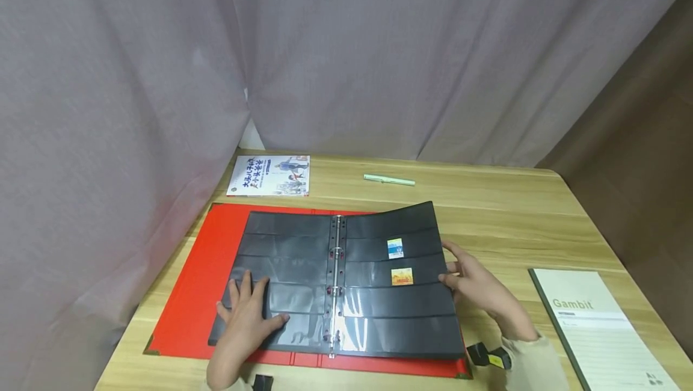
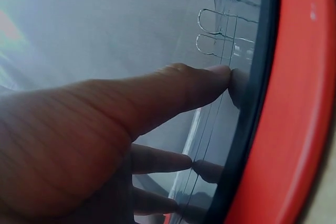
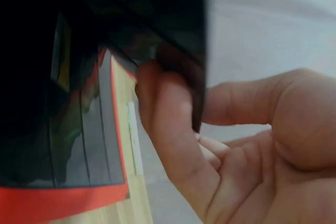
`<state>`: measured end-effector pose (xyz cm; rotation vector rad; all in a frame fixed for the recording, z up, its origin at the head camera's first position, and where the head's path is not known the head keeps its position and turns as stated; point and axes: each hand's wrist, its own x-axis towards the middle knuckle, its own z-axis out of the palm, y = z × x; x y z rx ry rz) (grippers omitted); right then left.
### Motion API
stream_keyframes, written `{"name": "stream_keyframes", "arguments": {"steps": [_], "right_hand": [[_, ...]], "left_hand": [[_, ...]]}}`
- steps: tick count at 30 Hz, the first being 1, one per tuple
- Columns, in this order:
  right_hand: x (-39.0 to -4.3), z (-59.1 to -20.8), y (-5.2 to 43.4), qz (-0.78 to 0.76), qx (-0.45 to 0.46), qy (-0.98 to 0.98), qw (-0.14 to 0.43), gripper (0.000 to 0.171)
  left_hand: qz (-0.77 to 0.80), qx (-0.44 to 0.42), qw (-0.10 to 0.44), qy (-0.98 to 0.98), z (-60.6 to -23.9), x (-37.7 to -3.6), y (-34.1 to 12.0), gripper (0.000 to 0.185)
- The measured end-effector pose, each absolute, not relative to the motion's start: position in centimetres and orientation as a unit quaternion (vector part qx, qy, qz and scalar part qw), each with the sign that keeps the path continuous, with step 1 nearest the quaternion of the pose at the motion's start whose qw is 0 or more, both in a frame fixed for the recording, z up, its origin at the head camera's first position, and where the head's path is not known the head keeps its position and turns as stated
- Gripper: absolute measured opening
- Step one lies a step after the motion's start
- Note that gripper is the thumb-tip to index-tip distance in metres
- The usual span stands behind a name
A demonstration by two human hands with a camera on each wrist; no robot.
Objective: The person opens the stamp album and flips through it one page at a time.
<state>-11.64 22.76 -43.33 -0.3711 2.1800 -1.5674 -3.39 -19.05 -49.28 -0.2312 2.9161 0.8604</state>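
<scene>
A red ring-bound stamp album (image 1: pixel 184 283) lies open, showing black pages with clear pocket rows. Spread fingers of my left hand (image 1: pixel 245 316) rest on the left page (image 1: pixel 298 267); in the left wrist view its thumb (image 2: pixel 178 90) touches the glossy surface near the metal rings (image 2: pixel 210 22). My right hand (image 1: pixel 476 280) pinches the outer edge of the right album page (image 1: pixel 400 307), thumb on one face and fingers on the other. That page's outer side is lifted and slightly bent. It carries a blue-and-white stamp (image 1: pixel 395 248) and an orange-yellow stamp (image 1: pixel 402 277).
Behind the album lie a picture-covered book (image 1: pixel 269 175) and a pale green pen (image 1: pixel 388 180). A Gambit notepad (image 1: pixel 601 325) is at the right on the wooden table (image 1: pixel 498 210). Grey curtains (image 1: pixel 352 66) hang along the back and left.
</scene>
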Motion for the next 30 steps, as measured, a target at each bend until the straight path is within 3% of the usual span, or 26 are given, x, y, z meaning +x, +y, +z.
{"name": "stream_keyframes", "arguments": {"steps": [30], "right_hand": [[-10.1,-37.5,20.5,-0.548,-0.17,0.8,0.174,0.075]], "left_hand": [[0.27,-0.063,0.038,0.96,-48.8,-3.0,-19.3,0.087]]}}
